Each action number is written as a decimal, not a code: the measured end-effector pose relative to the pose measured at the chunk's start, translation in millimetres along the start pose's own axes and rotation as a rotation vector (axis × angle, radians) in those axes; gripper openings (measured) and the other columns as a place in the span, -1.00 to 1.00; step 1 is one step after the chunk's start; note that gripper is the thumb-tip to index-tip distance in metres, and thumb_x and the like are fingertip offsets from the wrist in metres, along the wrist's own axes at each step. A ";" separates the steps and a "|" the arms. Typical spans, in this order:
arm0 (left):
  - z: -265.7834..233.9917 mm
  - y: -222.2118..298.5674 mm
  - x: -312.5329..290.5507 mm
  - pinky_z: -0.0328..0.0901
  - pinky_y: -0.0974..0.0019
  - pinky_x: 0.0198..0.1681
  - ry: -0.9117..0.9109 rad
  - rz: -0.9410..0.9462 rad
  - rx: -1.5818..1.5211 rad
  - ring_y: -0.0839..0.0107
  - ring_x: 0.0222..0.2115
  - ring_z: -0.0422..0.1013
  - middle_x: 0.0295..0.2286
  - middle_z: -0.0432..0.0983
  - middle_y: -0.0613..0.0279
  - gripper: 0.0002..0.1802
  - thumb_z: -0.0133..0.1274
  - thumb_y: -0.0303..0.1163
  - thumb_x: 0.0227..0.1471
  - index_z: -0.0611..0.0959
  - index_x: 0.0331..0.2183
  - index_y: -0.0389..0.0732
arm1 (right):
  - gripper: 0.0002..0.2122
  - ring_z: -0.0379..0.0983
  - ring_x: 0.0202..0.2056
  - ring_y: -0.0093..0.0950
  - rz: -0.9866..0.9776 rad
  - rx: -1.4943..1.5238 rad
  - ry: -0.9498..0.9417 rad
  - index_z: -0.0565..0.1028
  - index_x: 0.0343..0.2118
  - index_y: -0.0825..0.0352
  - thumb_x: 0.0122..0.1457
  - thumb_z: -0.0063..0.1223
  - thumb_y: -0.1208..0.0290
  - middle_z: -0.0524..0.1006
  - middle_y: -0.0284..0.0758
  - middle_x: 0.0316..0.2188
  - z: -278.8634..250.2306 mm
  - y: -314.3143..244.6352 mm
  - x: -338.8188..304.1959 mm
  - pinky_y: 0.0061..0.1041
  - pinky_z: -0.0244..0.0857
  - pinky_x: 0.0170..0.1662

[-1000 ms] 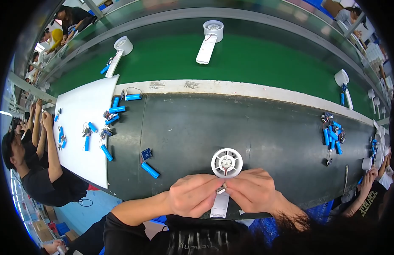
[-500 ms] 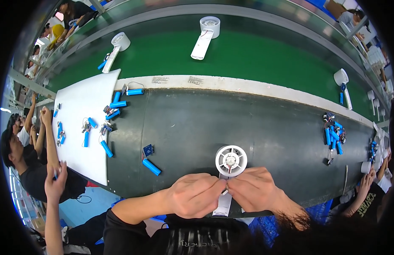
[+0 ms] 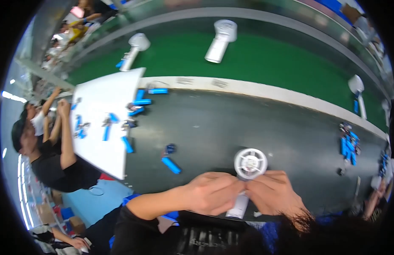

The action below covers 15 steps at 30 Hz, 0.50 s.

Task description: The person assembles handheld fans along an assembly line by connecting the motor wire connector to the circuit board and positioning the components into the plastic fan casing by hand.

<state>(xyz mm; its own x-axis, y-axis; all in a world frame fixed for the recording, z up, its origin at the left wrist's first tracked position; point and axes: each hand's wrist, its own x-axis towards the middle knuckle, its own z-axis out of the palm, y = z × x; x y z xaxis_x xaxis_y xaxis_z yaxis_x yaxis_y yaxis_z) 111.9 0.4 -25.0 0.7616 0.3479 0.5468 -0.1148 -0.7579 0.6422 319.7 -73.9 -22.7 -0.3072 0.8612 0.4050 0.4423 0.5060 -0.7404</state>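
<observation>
A small white hand-held fan (image 3: 250, 163) with a round grille head lies on the dark grey bench right in front of me, its handle (image 3: 238, 207) pointing toward my body. My left hand (image 3: 211, 193) and my right hand (image 3: 273, 193) meet over the neck of the fan, both with fingers closed on it just below the round head. A blue battery cell (image 3: 171, 165) with a small wired part (image 3: 169, 149) beside it lies on the bench to the left of my hands.
A white board (image 3: 105, 121) at left carries several blue cells and small parts; a person (image 3: 52, 148) sits beside it. More blue cells (image 3: 347, 146) lie at right. Three white fans (image 3: 221, 40) (image 3: 133, 51) (image 3: 358, 91) rest on the green conveyor belt (image 3: 269, 59).
The view has shifted a little, so the fan and my hands sit slightly further right. My hands keep the same hold on the fan. The person at left has raised an arm.
</observation>
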 end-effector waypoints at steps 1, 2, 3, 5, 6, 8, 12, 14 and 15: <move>1.2 1.8 -1.4 0.50 0.18 -0.38 0.005 -0.071 -0.008 0.09 -0.48 0.54 -0.43 0.54 -0.10 -0.69 0.12 -0.60 -0.19 0.61 -0.30 -0.56 | -0.86 0.40 -0.65 -0.35 0.029 -0.039 0.006 0.51 -0.46 0.36 -0.14 0.23 0.58 0.40 -0.34 -0.62 1.2 -0.7 1.8 -0.39 0.29 -0.57; 6.5 2.6 7.0 0.49 0.22 -0.42 0.039 -0.045 -0.043 0.11 -0.49 0.53 -0.42 0.54 -0.11 -0.69 0.12 -0.61 -0.20 0.60 -0.30 -0.57 | -0.86 0.40 -0.65 -0.35 0.013 -0.034 0.020 0.51 -0.46 0.36 -0.14 0.23 0.58 0.40 -0.34 -0.62 -6.1 -10.0 0.9 -0.39 0.29 -0.57; 10.8 3.7 12.6 0.47 0.23 -0.45 0.042 -0.051 -0.082 0.12 -0.50 0.52 -0.41 0.54 -0.12 -0.70 0.12 -0.61 -0.20 0.60 -0.31 -0.57 | -0.85 0.42 -0.64 -0.35 0.076 -0.104 0.067 0.52 -0.45 0.37 -0.14 0.23 0.58 0.43 -0.35 -0.60 -13.1 -19.5 -0.4 -0.40 0.29 -0.56; 16.0 5.1 8.9 0.46 0.25 -0.48 0.045 -0.100 -0.051 0.13 -0.51 0.51 -0.41 0.54 -0.12 -0.71 0.12 -0.62 -0.21 0.60 -0.32 -0.56 | -0.85 0.43 -0.64 -0.35 0.088 -0.110 0.109 0.53 -0.43 0.37 -0.14 0.23 0.58 0.46 -0.35 -0.58 -11.7 -16.4 -4.6 -0.41 0.30 -0.56; 13.9 5.1 4.3 0.44 0.26 -0.50 0.061 -0.092 -0.012 0.14 -0.53 0.50 -0.41 0.54 -0.12 -0.71 0.12 -0.63 -0.21 0.61 -0.33 -0.56 | -0.86 0.44 -0.64 -0.35 0.103 -0.058 0.065 0.54 -0.43 0.37 -0.12 0.22 0.58 0.48 -0.35 -0.57 -7.1 -10.2 -3.3 -0.43 0.30 -0.56; 15.5 3.6 3.6 0.43 0.27 -0.52 0.076 -0.067 -0.006 0.15 -0.55 0.49 -0.41 0.54 -0.13 -0.72 0.11 -0.63 -0.21 0.61 -0.33 -0.55 | -0.86 0.45 -0.64 -0.35 0.142 -0.032 0.022 0.54 -0.42 0.38 -0.10 0.22 0.58 0.50 -0.34 -0.55 -7.3 -10.3 -6.6 -0.44 0.30 -0.55; 11.6 5.7 7.7 0.43 0.30 -0.51 0.019 -0.131 -0.054 0.19 -0.55 0.49 -0.40 0.56 -0.06 -0.73 0.09 -0.64 -0.18 0.63 -0.30 -0.49 | -0.90 0.47 -0.63 -0.36 0.223 -0.052 0.022 0.55 -0.41 0.36 -0.03 0.21 0.57 0.53 -0.34 -0.53 -11.3 -18.0 -7.8 -0.45 0.32 -0.53; 4.6 6.7 8.9 0.43 0.31 -0.51 -0.003 -0.227 -0.180 0.21 -0.54 0.50 -0.39 0.57 -0.04 -0.72 0.08 -0.64 -0.17 0.64 -0.29 -0.46 | -0.91 0.48 -0.62 -0.37 0.241 -0.105 0.020 0.55 -0.41 0.36 -0.01 0.21 0.57 0.54 -0.34 -0.52 -8.6 -20.2 -7.2 -0.45 0.32 -0.52; -0.3 5.1 8.8 0.43 0.33 -0.49 0.019 -0.272 -0.162 0.22 -0.53 0.52 -0.38 0.58 -0.02 -0.70 0.07 -0.64 -0.16 0.65 -0.27 -0.44 | -0.90 0.49 -0.61 -0.37 0.206 -0.106 0.086 0.55 -0.39 0.35 0.00 0.22 0.55 0.55 -0.33 -0.51 -0.6 -16.2 -4.1 -0.46 0.34 -0.51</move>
<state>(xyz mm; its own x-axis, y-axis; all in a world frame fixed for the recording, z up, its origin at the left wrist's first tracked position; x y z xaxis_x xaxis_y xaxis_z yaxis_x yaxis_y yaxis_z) 117.8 -0.3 -16.7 0.7664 0.5371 0.3524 -0.0100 -0.5386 0.8425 314.3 -85.5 -12.0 -0.1309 0.9453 0.2987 0.5756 0.3178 -0.7534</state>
